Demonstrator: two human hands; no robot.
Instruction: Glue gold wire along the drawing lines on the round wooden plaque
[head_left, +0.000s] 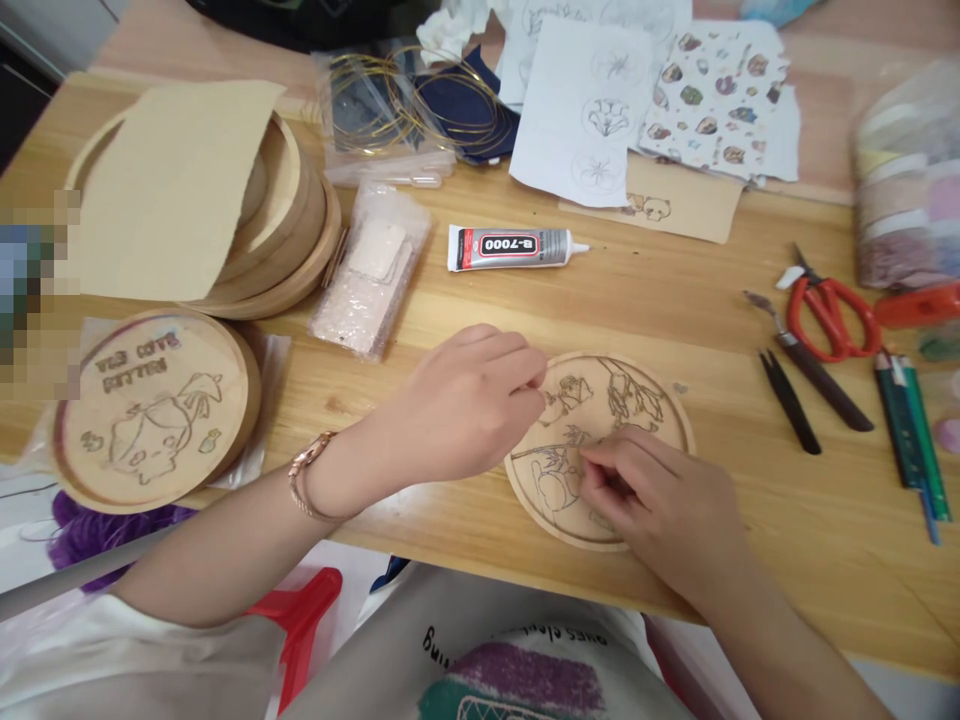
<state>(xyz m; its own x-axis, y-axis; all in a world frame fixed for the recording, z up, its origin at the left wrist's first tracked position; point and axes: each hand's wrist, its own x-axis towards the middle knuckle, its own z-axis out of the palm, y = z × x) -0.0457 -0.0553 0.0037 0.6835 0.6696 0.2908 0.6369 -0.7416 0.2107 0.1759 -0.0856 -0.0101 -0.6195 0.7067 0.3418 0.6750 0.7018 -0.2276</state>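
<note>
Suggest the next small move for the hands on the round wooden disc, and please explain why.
Probably lift the right hand slightly: its fingers cover the lower part of the brown flower drawing on the round pale wooden disc. The left hand is at the drawing's upper left, so this would show the whole design.

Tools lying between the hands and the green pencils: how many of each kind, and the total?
Red-handled scissors: 1
Dark-handled metal spatula: 1
Black pointed tweezers: 1
Total: 3
</note>
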